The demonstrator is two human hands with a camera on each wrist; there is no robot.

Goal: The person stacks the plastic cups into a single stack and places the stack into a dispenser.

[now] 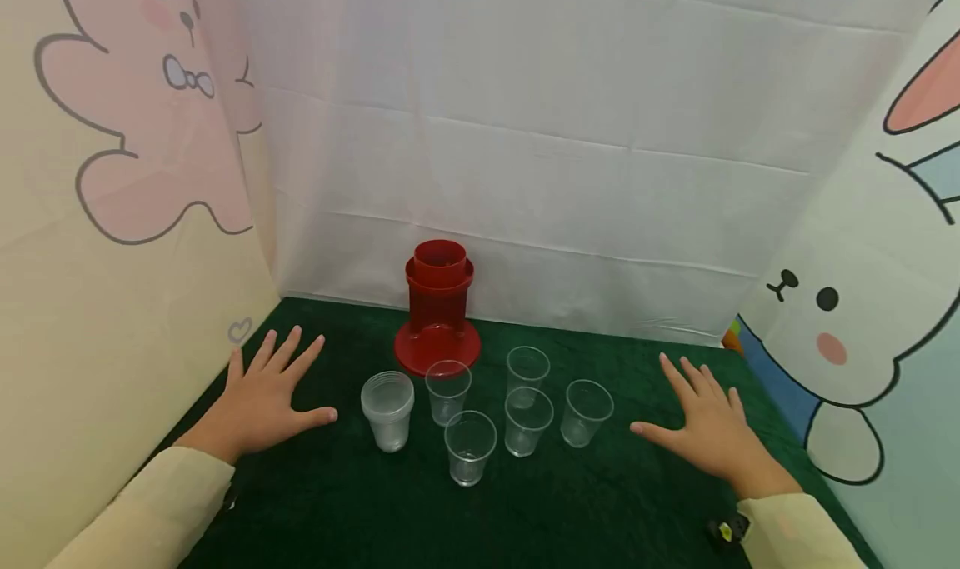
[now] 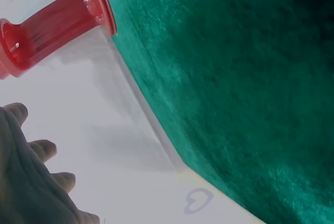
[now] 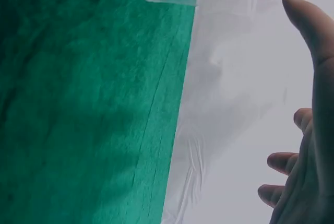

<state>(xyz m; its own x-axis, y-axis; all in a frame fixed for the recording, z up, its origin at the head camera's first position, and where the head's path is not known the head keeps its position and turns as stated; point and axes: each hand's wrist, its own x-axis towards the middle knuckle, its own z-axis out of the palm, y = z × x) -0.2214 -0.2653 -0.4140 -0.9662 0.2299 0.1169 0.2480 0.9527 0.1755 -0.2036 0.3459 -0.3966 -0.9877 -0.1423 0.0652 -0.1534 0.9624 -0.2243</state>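
Both hands hover with fingers spread, one on each side of a group of clear plastic cups. My left hand (image 1: 262,402) is to the left of a nested stack of cups (image 1: 387,411) and holds nothing. My right hand (image 1: 708,431) is right of the nearest single cup (image 1: 587,413), its thumb pointing toward it, also with nothing in it. Several more single cups stand upright in the middle, among them a front cup (image 1: 470,448) and a back cup (image 1: 528,366). Behind them rises a red plastic stand (image 1: 438,306) with a round base and tube top.
A dark green cloth (image 1: 360,511) covers the table. White fabric (image 1: 525,177) hangs along the back edge. Printed panels with a pink bear (image 1: 165,161) and a white rabbit (image 1: 847,302) close off the left and right sides. A small colourful item (image 1: 732,338) shows at the back right corner.
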